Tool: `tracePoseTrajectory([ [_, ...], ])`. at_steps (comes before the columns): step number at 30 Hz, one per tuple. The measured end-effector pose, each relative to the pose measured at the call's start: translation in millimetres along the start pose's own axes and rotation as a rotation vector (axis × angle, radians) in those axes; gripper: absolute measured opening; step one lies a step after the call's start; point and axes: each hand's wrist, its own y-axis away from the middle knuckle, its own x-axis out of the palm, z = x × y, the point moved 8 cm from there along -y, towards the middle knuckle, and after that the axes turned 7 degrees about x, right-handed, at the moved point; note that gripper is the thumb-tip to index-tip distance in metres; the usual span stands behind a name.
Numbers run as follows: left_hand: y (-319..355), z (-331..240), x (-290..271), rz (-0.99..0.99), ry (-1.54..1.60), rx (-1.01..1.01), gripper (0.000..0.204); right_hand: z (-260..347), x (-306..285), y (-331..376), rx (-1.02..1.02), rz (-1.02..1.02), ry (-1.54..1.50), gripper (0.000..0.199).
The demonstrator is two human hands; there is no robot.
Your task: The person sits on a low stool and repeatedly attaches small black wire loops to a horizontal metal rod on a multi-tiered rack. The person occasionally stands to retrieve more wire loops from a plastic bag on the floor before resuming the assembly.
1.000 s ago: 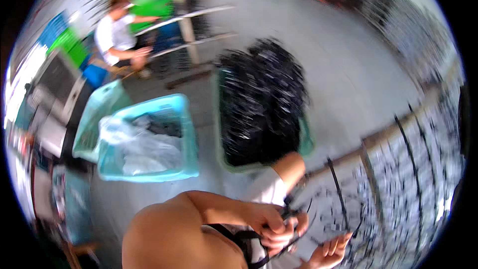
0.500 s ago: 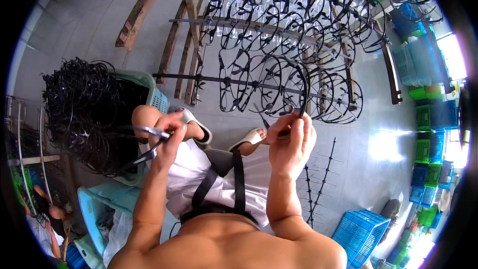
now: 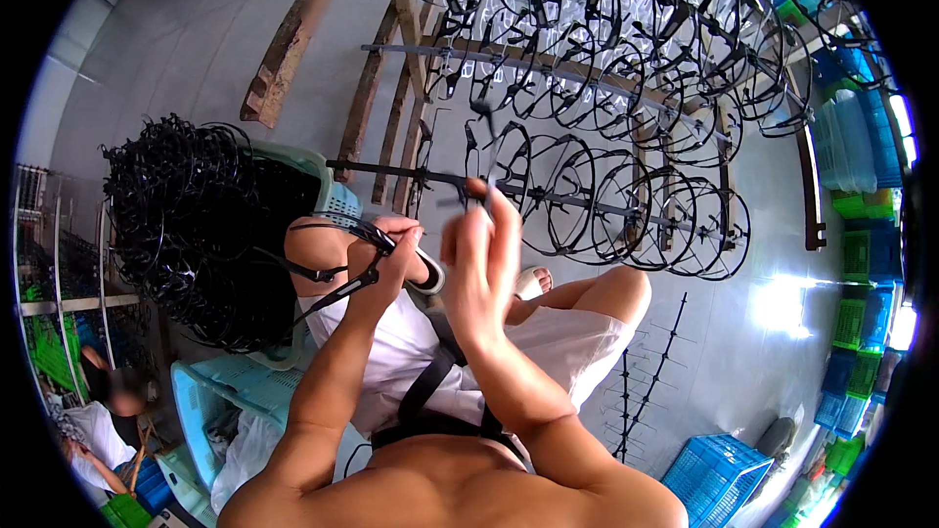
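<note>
My left hand (image 3: 393, 249) is closed on several thin black curved plastic frames (image 3: 366, 279), whose ends fan out to the left over my knee. My right hand (image 3: 479, 249), slightly blurred, is raised at the near rod (image 3: 386, 169) with its fingers pinched together. From its fingertips a slim dark frame piece (image 3: 490, 142) sticks up, smeared by motion. Looped black frames (image 3: 590, 191) hang in a row along that rod, to the right of my right hand. Left of my knee, a big tangled heap of similar black frames (image 3: 186, 235) fills a pale green basket (image 3: 337, 198).
A wooden rack (image 3: 381, 78) carries more rods of black frames (image 3: 626, 68) beyond. A light-blue crate (image 3: 196, 411) with plastic bags stands at lower left, a blue crate (image 3: 714, 474) at lower right. Thin pronged rods (image 3: 650, 381) lie on the floor. Another person (image 3: 98, 430) sits far left.
My right hand has swung left and forward to the near rod. My left hand has moved a little right, still gripping frames. The view has shifted, and my right knee now shows.
</note>
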Motion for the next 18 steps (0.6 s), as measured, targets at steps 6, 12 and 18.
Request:
tracePoseTrajectory([
  [6, 2, 23, -1, 0.03, -0.059, -0.01, 0.008, -84, -1, -42, 0.249, -0.081, -0.108, 0.029],
  [12, 8, 24, -2, -0.027, 0.007, -0.141, 0.009, -44, 8, -23, -0.045, -0.081, -0.016, 0.026],
  [18, 7, 18, 2, -0.024, 0.029, -0.146, 0.011, -81, 4, -37, 0.174, -0.124, -0.117, 0.028],
])
